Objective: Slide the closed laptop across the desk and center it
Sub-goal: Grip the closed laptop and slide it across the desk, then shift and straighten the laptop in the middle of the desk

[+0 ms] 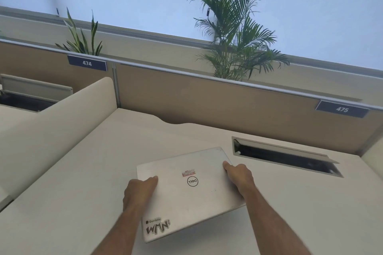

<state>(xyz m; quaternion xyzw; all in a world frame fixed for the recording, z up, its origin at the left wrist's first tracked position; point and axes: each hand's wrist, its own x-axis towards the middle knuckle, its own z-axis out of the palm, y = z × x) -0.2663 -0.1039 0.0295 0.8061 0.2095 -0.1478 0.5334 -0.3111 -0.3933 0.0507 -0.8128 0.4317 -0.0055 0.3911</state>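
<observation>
Head view: both bare forearms reach forward from the bottom edge, and the left hand (139,191) grips the left side of the closed silver laptop (189,190) with its thumb lying on the lid and the other fingers curled under the edge out of sight. The right hand (240,176) clasps the right side the same way, thumb on top near the far right corner. The laptop lies skewed on the pale desk (83,172), just near of the open cable tray (286,156), below the partition (207,99).
</observation>
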